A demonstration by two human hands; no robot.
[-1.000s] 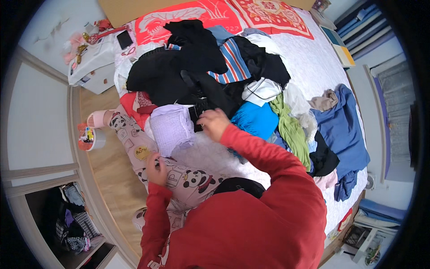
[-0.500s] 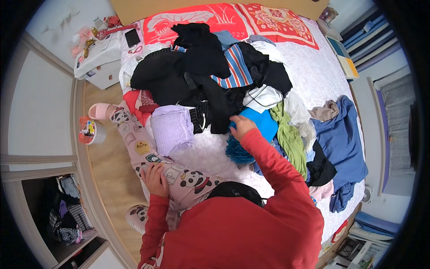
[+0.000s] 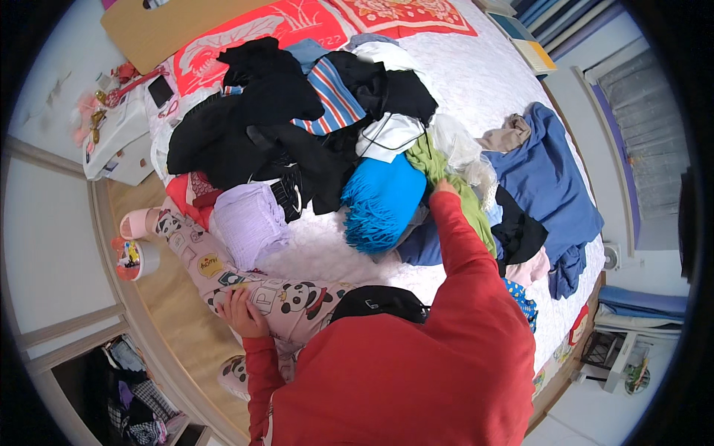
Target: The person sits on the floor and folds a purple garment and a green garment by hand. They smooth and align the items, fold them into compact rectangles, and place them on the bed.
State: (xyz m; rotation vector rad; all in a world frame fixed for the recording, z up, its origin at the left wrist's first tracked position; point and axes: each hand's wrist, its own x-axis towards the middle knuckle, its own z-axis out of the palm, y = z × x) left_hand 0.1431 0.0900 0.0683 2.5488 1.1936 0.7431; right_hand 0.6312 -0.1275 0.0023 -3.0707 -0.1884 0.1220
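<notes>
My right hand [image 3: 445, 187] is at the left edge of a crumpled green garment [image 3: 467, 204], its fingers closed on the cloth and partly hidden in the folds. Just left of it lies a bright blue scarf [image 3: 387, 186] with a fringe, spread toward me. Dark blue cloth [image 3: 422, 245] shows beneath the scarf and my right forearm. My left hand [image 3: 242, 312] rests on my thigh in pink panda-print trousers [image 3: 268, 293], fingers spread and holding nothing. A folded lilac garment [image 3: 249, 223] lies beyond that leg.
A heap of black clothes [image 3: 275, 104] with a striped piece [image 3: 331, 97] covers the bed's middle. White lacy cloth [image 3: 476, 167], a black garment [image 3: 517, 227] and a large blue garment [image 3: 550, 178] lie rightward. A small bin [image 3: 141, 260] stands on the floor at left.
My right hand has left the blue scarf's edge and moved right to the green garment. The scarf now lies more spread out, its fringe turned toward me. The view has shifted.
</notes>
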